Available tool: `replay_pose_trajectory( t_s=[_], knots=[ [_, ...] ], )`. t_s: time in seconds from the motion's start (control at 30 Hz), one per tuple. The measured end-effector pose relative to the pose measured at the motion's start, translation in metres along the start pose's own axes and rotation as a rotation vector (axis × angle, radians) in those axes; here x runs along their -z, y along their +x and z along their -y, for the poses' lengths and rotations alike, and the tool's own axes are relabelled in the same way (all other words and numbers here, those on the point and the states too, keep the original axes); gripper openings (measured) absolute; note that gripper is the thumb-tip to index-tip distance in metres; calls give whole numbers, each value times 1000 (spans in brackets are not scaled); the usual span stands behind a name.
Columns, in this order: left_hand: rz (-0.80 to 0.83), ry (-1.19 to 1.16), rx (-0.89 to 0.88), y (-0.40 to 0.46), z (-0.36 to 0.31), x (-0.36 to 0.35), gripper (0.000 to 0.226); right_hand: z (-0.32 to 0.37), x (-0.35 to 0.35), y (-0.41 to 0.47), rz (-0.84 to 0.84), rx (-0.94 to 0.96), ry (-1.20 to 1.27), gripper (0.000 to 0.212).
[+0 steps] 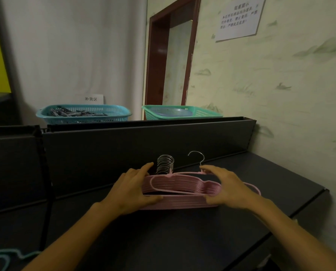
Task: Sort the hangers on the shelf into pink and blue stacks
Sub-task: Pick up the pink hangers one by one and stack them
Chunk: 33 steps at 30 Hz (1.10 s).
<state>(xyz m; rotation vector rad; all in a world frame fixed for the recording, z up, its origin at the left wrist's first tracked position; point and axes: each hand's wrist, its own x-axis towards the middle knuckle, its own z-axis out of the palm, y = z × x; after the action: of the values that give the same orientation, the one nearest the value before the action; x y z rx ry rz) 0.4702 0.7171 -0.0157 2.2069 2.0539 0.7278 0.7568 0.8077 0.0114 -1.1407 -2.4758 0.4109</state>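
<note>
Pink stack: I see a pile of pink hangers point(182, 187) lying flat on the dark shelf point(182, 241), just right of the frame's centre, their metal hooks point(164, 164) bunched together at the back.
Loose pink hanger: one pink hanger point(254, 187) lies on top of the pile, shifted toward the right so its end sticks out past the others; its hook point(197, 158) stands apart, to the right of the bunched hooks.
Left hand: my left hand point(133, 189) grips the left end of the pile, fingers curled over the top edge and thumb pressed along the front.
Right hand: my right hand point(225, 187) grips the right end, fingers curled over the back by the single hook, thumb on the front edge.
Blue hangers: at the lower left corner of the frame, part of a blue hanger point(4, 257) shows on the shelf, well apart from the pink pile; how many lie there I cannot tell.
Behind the shelf: a blue basket point(83, 114) holding dark items at upper left of centre, and a green basket point(181, 112) with a pale plate inside, just right of it.
Wall: a printed paper notice point(239, 18) hangs at the upper right, beside a dark red door frame point(157, 55).
</note>
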Motion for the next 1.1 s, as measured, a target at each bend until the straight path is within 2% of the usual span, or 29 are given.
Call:
replay_pose_trajectory(
  t_s=[0.4,0.83,0.93,1.1],
  knots=[
    [25,-38,31,-16,18,15,95,38,-38,41,117,131,49,92],
    [46,67,-53,-13,11,17,66,39,-37,47,158,168,32,90],
    [83,73,-63,-11,13,20,65,30,-29,44,174,172,-36,88],
    [165,75,-56,-3,12,28,65,11,-4,35,275,97,-322,76]
  ],
)
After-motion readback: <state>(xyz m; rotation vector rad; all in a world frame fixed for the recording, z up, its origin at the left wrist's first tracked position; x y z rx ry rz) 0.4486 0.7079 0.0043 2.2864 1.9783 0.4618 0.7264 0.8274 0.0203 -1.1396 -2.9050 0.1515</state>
